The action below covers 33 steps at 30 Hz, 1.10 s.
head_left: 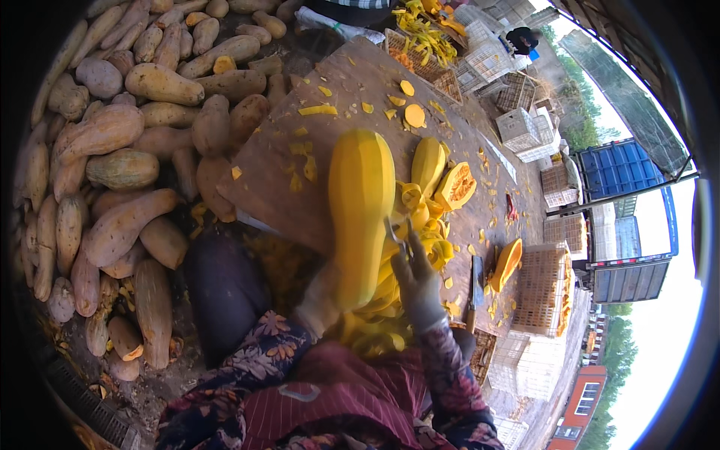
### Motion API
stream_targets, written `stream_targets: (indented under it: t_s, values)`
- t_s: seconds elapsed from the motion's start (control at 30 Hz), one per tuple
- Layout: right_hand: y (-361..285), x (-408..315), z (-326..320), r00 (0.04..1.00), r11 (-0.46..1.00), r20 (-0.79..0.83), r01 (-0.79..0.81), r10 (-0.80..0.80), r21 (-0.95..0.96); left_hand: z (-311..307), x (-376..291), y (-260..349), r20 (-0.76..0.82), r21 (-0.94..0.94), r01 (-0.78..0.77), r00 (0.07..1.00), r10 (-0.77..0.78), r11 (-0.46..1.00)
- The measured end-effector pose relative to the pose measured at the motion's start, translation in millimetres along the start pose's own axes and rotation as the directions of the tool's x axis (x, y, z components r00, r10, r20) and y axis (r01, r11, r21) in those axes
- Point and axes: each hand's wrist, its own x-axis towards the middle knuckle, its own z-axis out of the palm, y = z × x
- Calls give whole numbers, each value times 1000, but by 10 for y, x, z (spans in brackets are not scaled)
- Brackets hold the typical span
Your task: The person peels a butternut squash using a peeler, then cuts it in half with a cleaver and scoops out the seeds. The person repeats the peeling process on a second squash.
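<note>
A long peeled squash (361,208), yellow with flat peel marks, stands out before me, tilted away. My left hand (320,298), in a pale glove, grips its lower end from the left; the fingers are partly hidden. My gloved right hand (416,281) holds a metal peeler (395,232) close to the squash's right side; whether the blade touches is unclear. Yellow peel strips (385,287) are heaped below and behind this hand. Beyond them, a peeled squash (427,163) lies beside a cut squash piece (455,188) with orange, seedy flesh facing up.
Unpeeled squashes (124,169) are piled on the ground at left. On the wooden board (281,174) lie peel scraps, a large knife (477,281) and a squash half (508,264). Plastic crates (540,287) stand right. A person (520,39) is far off; another's clothing (360,4) shows at the top.
</note>
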Motion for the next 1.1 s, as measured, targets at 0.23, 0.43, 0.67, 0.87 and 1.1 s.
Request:
stream_targets:
  t_s: [0.23, 0.43, 0.67, 0.87, 1.1]
  values:
    - [-504, 2156, 72, 955, 877, 278, 44, 104, -478, 278, -72, 182, -165, -126, 50, 984, -70, 991]
    - [-154, 1444, 257, 997, 938, 79, 49, -23, -344, 298, -57, 163, -145, -97, 6, 989, -21, 995]
    - [255, -540, 458, 975, 866, 183, 200, -129, -457, 213, 37, 134, -25, -180, 48, 998, -54, 982]
    - [505, -1691, 432, 890, 931, 454, 205, -48, -302, 537, -86, 322, -106, -207, 50, 992, -73, 977]
    - [-104, -577, 131, 974, 966, 1, -225, 227, -127, 442, -46, 298, -60, -217, 85, 993, -100, 972]
